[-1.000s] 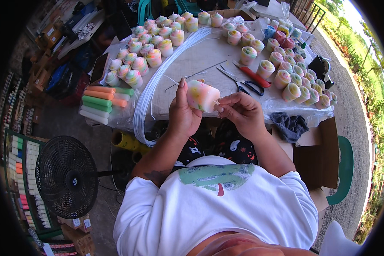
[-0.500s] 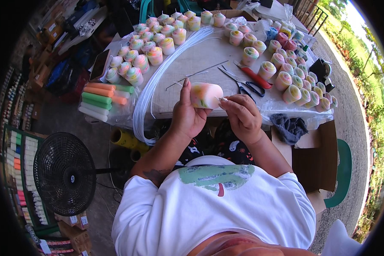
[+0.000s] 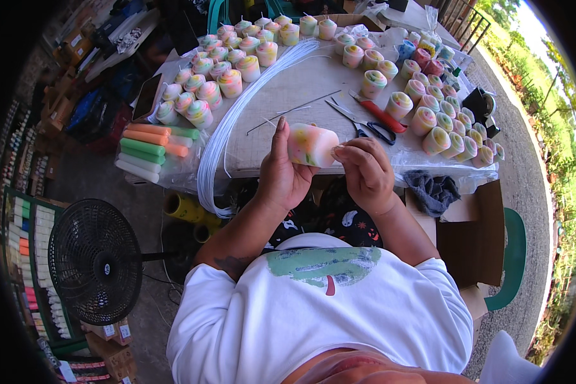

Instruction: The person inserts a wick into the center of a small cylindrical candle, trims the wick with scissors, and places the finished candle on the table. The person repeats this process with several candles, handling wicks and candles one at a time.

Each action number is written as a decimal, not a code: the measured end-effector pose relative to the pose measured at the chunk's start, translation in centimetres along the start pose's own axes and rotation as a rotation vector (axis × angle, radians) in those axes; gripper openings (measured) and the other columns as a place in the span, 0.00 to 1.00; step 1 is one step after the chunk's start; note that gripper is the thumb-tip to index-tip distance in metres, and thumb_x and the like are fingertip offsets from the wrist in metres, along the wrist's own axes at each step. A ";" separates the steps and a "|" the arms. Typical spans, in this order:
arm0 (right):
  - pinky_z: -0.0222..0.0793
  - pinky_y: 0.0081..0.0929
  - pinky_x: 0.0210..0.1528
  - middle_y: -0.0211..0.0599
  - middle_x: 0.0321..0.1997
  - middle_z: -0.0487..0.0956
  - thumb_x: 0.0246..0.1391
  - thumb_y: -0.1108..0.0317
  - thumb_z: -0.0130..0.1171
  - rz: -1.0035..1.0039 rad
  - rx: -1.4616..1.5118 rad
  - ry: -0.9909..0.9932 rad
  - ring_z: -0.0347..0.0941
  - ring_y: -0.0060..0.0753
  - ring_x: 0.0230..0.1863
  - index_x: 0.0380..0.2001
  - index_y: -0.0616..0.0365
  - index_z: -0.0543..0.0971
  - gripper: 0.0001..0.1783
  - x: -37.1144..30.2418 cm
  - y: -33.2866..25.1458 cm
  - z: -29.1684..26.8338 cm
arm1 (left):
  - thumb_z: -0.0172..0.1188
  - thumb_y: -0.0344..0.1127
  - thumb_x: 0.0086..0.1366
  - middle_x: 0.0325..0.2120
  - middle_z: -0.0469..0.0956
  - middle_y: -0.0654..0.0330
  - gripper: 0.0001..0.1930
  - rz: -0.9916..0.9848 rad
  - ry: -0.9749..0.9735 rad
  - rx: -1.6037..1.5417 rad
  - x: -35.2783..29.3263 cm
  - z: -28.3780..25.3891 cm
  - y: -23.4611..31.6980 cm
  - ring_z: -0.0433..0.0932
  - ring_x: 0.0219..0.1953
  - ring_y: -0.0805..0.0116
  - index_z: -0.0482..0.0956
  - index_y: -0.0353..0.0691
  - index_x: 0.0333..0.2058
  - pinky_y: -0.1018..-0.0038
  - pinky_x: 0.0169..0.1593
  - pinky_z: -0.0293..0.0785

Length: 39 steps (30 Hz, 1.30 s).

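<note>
A short pastel candle (image 3: pixel 312 145) with pink, yellow and green patches lies on its side in my left hand (image 3: pixel 284 168), thumb upright at its left end and fingers beneath. My right hand (image 3: pixel 368 168) pinches at the candle's right end; what its fingertips hold, if anything, is too small to make out. Just beyond my hands on the table (image 3: pixel 294 105) are a thin metal rod (image 3: pixel 294 112), scissors (image 3: pixel 363 121) with dark handles and red-handled pliers (image 3: pixel 379 114). A long bundle of white wicks (image 3: pixel 227 131) curves past on the left.
Many swirl-topped candles stand in groups at the far left (image 3: pixel 230 83) and right (image 3: pixel 436 141). Orange, green and white pillar candles (image 3: pixel 144 148) lie at the left edge. A dark cloth (image 3: pixel 432 192) hangs near a cardboard box (image 3: pixel 473 233). A black fan (image 3: pixel 96 261) stands at left.
The candle has shifted slightly to the right in my left hand. My right fingers have moved a little right with its end, still pinching there.
</note>
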State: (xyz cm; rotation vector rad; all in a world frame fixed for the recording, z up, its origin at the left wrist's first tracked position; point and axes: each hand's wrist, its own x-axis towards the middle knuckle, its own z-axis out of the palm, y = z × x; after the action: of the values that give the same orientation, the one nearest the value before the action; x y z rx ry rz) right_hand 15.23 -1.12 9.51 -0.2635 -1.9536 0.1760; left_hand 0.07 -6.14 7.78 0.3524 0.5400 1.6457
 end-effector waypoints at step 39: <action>0.68 0.26 0.33 0.37 0.31 0.75 0.43 0.81 0.64 0.178 0.090 0.127 0.72 0.35 0.31 0.31 0.60 0.78 0.10 -0.5 -0.6 0.5 | 0.44 0.56 0.68 0.41 0.77 0.56 0.26 0.127 -0.019 -0.023 -0.3 0.7 -0.6 0.77 0.45 0.64 0.71 0.35 0.46 0.66 0.52 0.73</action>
State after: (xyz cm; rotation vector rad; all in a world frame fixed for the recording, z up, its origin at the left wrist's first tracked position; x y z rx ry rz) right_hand 14.92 -1.87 9.03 -0.3801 -1.7911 0.3542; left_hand 0.95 -6.30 8.08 0.3919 0.4924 1.7681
